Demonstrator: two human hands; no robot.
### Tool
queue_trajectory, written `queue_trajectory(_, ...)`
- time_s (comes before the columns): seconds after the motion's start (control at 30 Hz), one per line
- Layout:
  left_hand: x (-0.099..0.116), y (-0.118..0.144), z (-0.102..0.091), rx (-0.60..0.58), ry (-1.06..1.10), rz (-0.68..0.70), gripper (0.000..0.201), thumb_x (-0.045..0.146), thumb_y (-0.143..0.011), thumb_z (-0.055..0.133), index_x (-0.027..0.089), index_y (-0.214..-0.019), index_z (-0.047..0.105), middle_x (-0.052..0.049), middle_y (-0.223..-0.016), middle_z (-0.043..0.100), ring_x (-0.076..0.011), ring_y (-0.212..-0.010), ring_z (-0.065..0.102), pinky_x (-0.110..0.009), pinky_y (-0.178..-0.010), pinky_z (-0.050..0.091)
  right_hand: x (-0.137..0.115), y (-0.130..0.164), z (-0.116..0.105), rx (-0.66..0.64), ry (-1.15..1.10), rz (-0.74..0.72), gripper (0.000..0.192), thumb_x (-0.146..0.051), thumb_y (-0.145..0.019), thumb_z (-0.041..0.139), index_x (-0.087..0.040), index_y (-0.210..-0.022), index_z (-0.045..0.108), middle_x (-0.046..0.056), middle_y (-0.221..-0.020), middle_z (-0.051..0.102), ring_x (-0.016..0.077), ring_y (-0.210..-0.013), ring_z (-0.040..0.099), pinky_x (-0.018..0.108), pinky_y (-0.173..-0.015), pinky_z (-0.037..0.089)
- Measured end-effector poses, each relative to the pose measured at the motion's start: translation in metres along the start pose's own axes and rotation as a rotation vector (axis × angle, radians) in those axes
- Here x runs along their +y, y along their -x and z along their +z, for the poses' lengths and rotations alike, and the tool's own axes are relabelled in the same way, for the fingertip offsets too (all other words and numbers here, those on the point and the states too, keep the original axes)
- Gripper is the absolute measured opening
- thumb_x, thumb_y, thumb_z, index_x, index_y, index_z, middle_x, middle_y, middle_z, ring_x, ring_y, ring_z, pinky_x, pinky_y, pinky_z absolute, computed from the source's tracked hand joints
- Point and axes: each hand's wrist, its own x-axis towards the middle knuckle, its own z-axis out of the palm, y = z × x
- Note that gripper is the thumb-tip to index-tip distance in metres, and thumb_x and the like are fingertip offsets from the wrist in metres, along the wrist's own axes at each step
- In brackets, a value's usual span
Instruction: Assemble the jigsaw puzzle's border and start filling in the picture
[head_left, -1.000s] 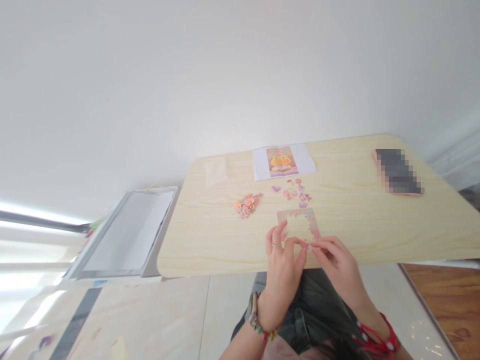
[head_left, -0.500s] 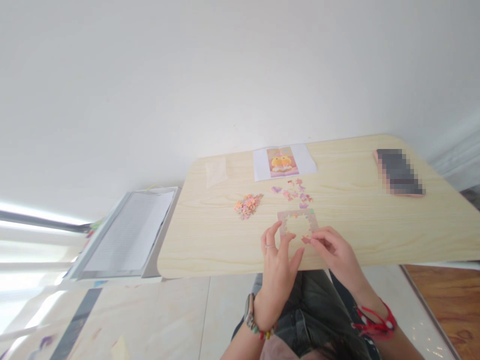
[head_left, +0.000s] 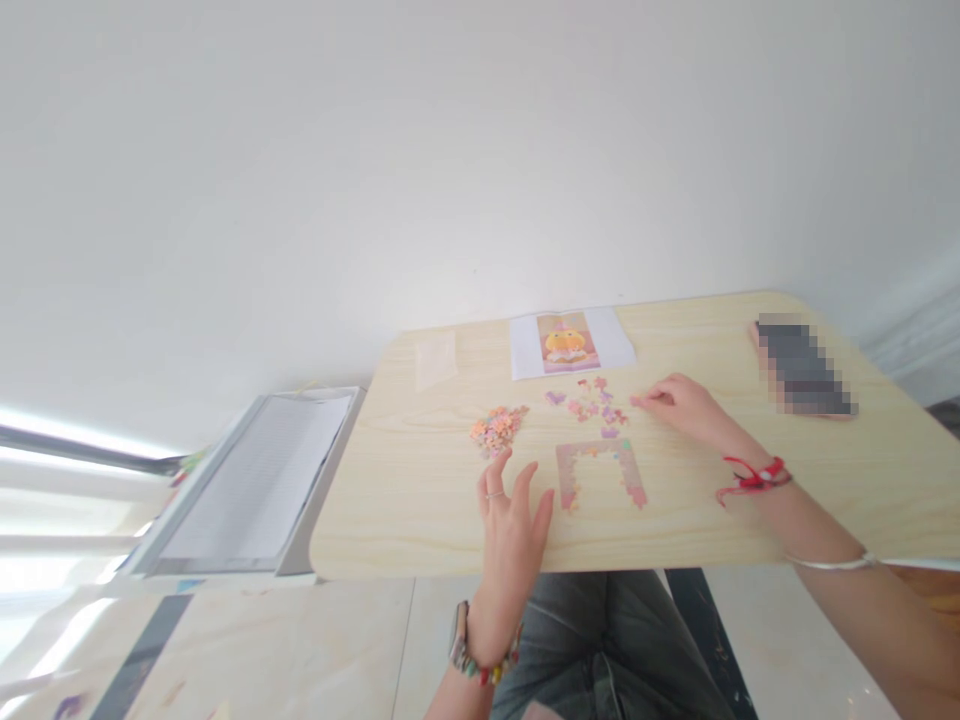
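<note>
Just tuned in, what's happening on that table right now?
A person is putting together a small jigsaw puzzle on a light wooden table. The partly built puzzle frame lies near the front edge, open on its near side. The right hand reaches out to the scattered loose pieces beyond it, fingertips at them. The left hand rests open on the table beside the frame. A heap of pieces and a reference picture lie further back.

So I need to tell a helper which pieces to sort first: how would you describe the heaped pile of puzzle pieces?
On the light wooden table, look just ahead of the left hand. The heaped pile lies left of the half-built frame; unlike the scattered purple-pink pieces, it is one tight, mostly orange mound.
</note>
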Motion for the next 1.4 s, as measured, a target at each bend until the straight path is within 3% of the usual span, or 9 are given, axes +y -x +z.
queue_trajectory(0.2,-0.006,0.0,0.001,-0.015,0.0,0.029,0.028,0.019,-0.083,0.054,0.019,-0.111,0.052,-0.015,-0.127,0.037,-0.0301,-0.116,0.041,-0.05,-0.087,0.046,-0.007,0.016,0.011,0.077,0.041,-0.164,0.015,-0.031,-0.078,0.054,-0.018,-0.081,0.062,0.006,-0.085,0.056,0.0197,-0.082,0.058,0.032,-0.075,0.046)
queue_trajectory(0.47,-0.005,0.006,0.002,-0.027,0.031,-0.003,0.027,0.018,-0.083,0.055,0.019,-0.11,0.055,-0.015,-0.128,0.038,-0.0287,-0.115,0.043,-0.046,-0.084,0.049,-0.024,0.031,0.025,0.07,0.17,-0.212,0.015,-0.021,-0.082,0.047,-0.018,-0.082,0.062,0.007,-0.088,0.056,0.0197,-0.081,0.058,0.031,-0.068,0.047)
queue_trajectory(0.67,-0.004,0.009,-0.003,-0.038,0.062,-0.015,0.025,0.018,-0.083,0.053,0.02,-0.108,0.055,-0.013,-0.127,0.038,-0.0281,-0.116,0.041,-0.045,-0.083,0.05,-0.019,0.045,0.013,0.026,0.235,-0.244,0.016,-0.021,-0.084,0.045,-0.017,-0.079,0.06,0.007,-0.088,0.055,0.0186,-0.075,0.057,0.031,-0.067,0.044)
queue_trajectory(0.8,-0.002,0.011,-0.006,-0.052,0.073,-0.003,0.022,0.017,-0.083,0.053,0.019,-0.105,0.057,-0.014,-0.125,0.04,-0.0276,-0.114,0.042,-0.044,-0.082,0.051,-0.021,0.063,0.002,0.034,0.417,-0.302,0.016,-0.021,-0.084,0.046,-0.016,-0.074,0.058,0.008,-0.081,0.054,0.02,-0.07,0.053,0.033,-0.062,0.039)
queue_trajectory(0.9,-0.001,0.013,-0.007,-0.064,0.077,0.004,0.02,0.017,-0.083,0.053,0.02,-0.102,0.059,-0.013,-0.125,0.042,-0.0273,-0.113,0.043,-0.044,-0.082,0.051,-0.027,0.07,-0.009,0.019,0.53,-0.33,0.021,-0.016,-0.086,0.043,-0.018,-0.068,0.055,0.007,-0.073,0.053,0.0221,-0.072,0.052,0.034,-0.059,0.034)
queue_trajectory(1.0,0.001,0.014,-0.01,-0.075,0.085,0.012,0.02,0.016,-0.083,0.053,0.02,-0.101,0.06,-0.012,-0.125,0.042,-0.0269,-0.113,0.043,-0.044,-0.084,0.051,-0.044,0.076,-0.014,0.0,0.445,-0.435,0.02,-0.02,-0.088,0.043,-0.019,-0.072,0.056,0.006,-0.077,0.055,0.0205,-0.076,0.053,0.033,-0.062,0.035)
queue_trajectory(1.17,0.005,0.016,-0.015,-0.075,0.102,0.037,0.018,0.013,-0.082,0.052,0.021,-0.095,0.063,-0.011,-0.123,0.045,-0.0253,-0.112,0.044,-0.045,-0.087,0.05,-0.081,0.098,0.013,-0.104,0.322,-0.673,0.02,-0.018,-0.088,0.044,-0.019,-0.072,0.057,0.005,-0.076,0.058,0.0194,-0.078,0.054,0.034,-0.067,0.038)
queue_trajectory(1.27,0.01,0.018,-0.017,-0.089,0.128,0.06,0.02,0.011,-0.082,0.051,0.022,-0.094,0.063,-0.01,-0.123,0.044,-0.0252,-0.112,0.042,-0.046,-0.088,0.049,-0.091,0.108,0.033,-0.1,0.302,-0.677,0.019,-0.014,-0.087,0.046,-0.018,-0.074,0.058,0.005,-0.075,0.058,0.0187,-0.076,0.054,0.033,-0.067,0.038)
queue_trajectory(1.4,0.014,0.02,-0.019,-0.118,0.145,0.094,0.027,0.007,-0.081,0.05,0.024,-0.097,0.064,-0.009,-0.123,0.043,-0.0247,-0.112,0.041,-0.045,-0.089,0.049,-0.093,0.109,0.045,-0.108,0.296,-0.661,0.015,-0.012,-0.086,0.048,-0.017,-0.078,0.06,0.005,-0.078,0.059,0.0181,-0.076,0.054,0.033,-0.066,0.039)
